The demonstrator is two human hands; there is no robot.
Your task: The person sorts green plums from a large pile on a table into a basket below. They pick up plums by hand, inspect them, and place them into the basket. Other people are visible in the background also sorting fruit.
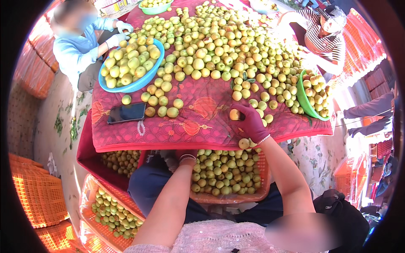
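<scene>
My right hand, in a maroon glove with a beaded bracelet at the wrist, grips a small yellow-green fruit with a brownish blush just above the quilted red cloth. More loose fruits lie right beside that hand, and a brownish one sits at the cloth's front edge below it. My left hand, gloved alike, reaches beneath the table edge, its fingers hidden. It is nearest an orange crate of the same fruits between my legs. Whether it holds anything cannot be seen.
A large heap of fruit covers the far tabletop. A blue basin stands left, a green basket right, both full. A smartphone lies near the front edge. Another orange crate is lower left. Two people sit across.
</scene>
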